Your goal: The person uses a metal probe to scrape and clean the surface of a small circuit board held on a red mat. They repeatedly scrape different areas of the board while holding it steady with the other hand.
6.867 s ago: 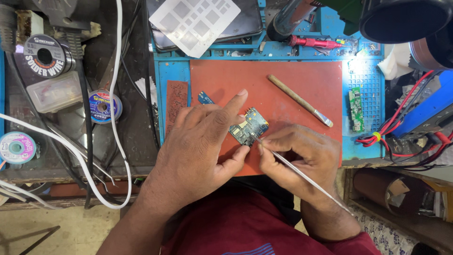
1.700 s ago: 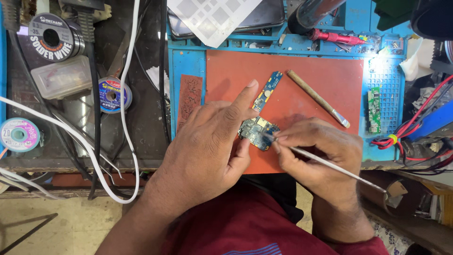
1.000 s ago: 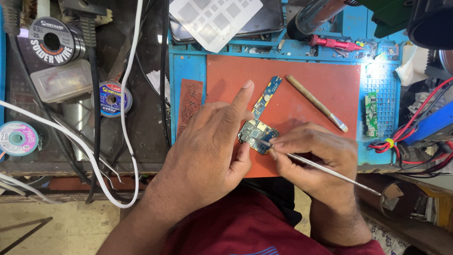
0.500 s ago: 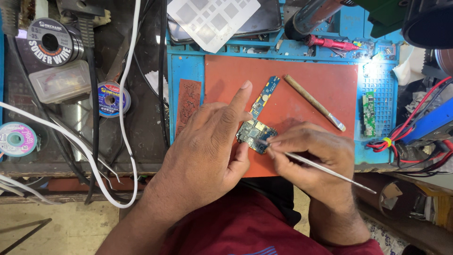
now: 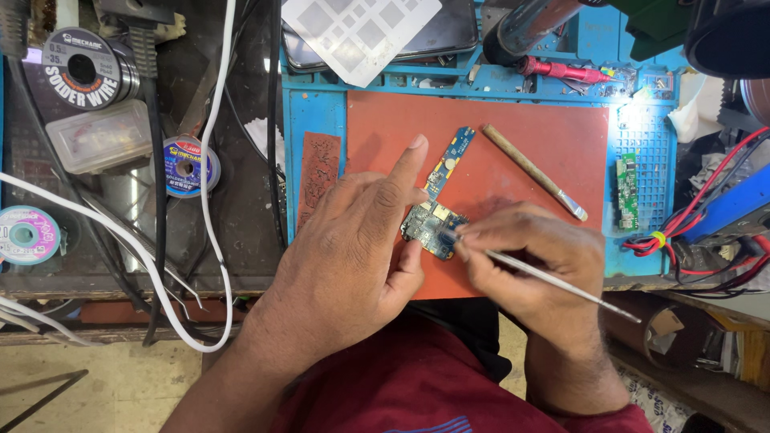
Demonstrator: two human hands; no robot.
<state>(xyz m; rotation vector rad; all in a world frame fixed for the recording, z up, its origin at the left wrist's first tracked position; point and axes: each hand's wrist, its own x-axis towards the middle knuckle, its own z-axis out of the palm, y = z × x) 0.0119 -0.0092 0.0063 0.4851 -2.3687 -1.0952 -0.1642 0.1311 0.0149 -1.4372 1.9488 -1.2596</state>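
Note:
A blue phone circuit board [image 5: 439, 210] lies on the red work mat [image 5: 545, 128]. My left hand [image 5: 353, 240] rests on the mat beside it, thumb pressing the board's lower left edge and index finger stretched along its narrow upper strip. My right hand [image 5: 529, 261] pinches thin metal tweezers [image 5: 561, 282] like a pen; their tip touches the board's lower right part, and the handle runs out to the lower right.
A wooden-handled tool [image 5: 533, 171] lies on the mat. A small green board [image 5: 626, 191] sits on the blue mat [image 5: 321, 112]. Solder wire spools [image 5: 80, 68], a clear plastic box [image 5: 100, 136] and a white cable [image 5: 212, 160] crowd the left bench. Red wires [image 5: 698, 228] lie right.
The view shifted slightly; the board has been turned so its narrow strip points up. Both hands keep the same hold, with the tweezers' tip still working on the board.

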